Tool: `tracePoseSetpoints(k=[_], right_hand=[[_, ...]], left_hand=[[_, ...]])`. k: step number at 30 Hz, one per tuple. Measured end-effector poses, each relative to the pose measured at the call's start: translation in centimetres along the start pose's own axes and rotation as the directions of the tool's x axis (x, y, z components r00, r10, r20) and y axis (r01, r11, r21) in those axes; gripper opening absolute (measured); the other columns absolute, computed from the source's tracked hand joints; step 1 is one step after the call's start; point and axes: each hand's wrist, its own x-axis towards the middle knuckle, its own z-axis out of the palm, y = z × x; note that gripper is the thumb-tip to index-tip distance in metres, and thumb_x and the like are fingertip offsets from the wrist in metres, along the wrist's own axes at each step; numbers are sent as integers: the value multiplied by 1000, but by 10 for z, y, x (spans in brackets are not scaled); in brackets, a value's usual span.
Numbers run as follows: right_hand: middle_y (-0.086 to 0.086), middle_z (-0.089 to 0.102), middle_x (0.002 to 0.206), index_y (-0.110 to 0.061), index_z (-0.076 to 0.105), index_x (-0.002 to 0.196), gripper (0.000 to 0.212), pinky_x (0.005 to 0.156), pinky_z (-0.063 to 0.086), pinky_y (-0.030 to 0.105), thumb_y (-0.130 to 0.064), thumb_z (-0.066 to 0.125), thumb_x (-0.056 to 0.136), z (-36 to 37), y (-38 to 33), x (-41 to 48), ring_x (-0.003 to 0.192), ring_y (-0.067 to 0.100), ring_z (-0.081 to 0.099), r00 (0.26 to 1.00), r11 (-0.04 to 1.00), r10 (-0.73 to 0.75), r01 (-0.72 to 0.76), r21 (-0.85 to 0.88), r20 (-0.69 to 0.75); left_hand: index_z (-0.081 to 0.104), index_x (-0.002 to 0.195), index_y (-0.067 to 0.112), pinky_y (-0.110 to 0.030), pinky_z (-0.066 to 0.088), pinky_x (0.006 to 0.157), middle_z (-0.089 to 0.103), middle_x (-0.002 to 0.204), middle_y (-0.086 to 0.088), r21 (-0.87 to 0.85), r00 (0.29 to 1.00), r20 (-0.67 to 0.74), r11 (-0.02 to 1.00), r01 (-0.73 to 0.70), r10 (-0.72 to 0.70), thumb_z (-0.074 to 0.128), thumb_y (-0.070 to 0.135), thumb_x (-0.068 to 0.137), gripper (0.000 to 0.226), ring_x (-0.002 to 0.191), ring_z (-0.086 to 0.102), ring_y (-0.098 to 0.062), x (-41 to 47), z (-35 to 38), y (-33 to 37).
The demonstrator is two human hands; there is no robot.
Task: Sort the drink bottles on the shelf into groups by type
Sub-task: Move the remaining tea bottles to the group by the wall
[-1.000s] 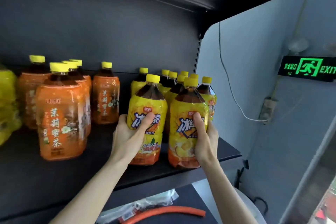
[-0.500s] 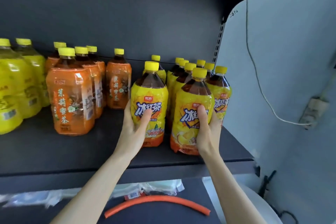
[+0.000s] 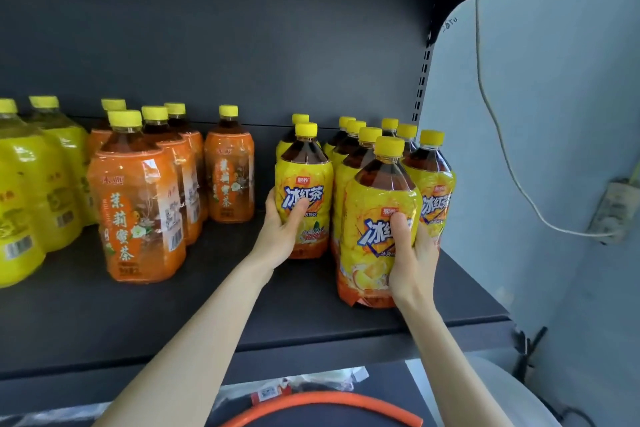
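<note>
Each hand — left hand (image 3: 282, 229), right hand (image 3: 412, 253) — wraps one iced-tea bottle (image 3: 304, 184), (image 3: 377, 218); a careless shove could topple crowded neighbours.

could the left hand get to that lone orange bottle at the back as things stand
Probably yes, once it lets go. The left hand is wrapped around a yellow iced tea bottle; the lone orange bottle stands just to its left, with bare shelf between and nothing in front.

Place: we take it for a shop.
Evidence: dark metal shelf (image 3: 104, 315) under our hands, slotted upright (image 3: 425, 80) beyond them, rows of labelled tea bottles (image 3: 138, 204) left.
</note>
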Motion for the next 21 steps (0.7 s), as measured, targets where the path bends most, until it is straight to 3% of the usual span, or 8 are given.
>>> tracePoseSetpoints(k=[3,6,14,21], right_hand=[[-2,71,99,-28,65,93,50,83,53,33,-70,50,72,0,1,1,93,13,67,1000,1000,-5,5,-8,-5],[-6,72,97,-30,65,92,48,81,54,30,-70,50,71,1,0,0,91,9,68,1000,1000,-4,4,1,-7],[-2,72,100,-25,66,97,55,85,56,39,-70,50,72,2,3,0,93,13,69,1000,1000,2,-2,10,-6],[-8,73,95,-28,66,95,49,79,54,25,-68,50,72,2,1,-1,91,8,69,1000,1000,-10,9,24,4]], left_hand=[[9,150,26,-34,40,100,44,132,7,12,1000,-9,1000,17,-17,50,42,92,72,123,45,-16,17,2,-7],[7,149,28,-42,38,106,42,142,0,8,999,-16,999,35,-35,52,43,91,74,127,44,-21,32,0,-13],[3,150,29,-47,36,108,37,147,-3,15,999,-33,999,42,-42,53,48,89,81,131,41,-23,49,-1,-24],[7,149,30,-52,36,107,34,147,-7,33,996,-86,999,26,-23,55,55,85,84,132,39,-26,54,4,-30]])
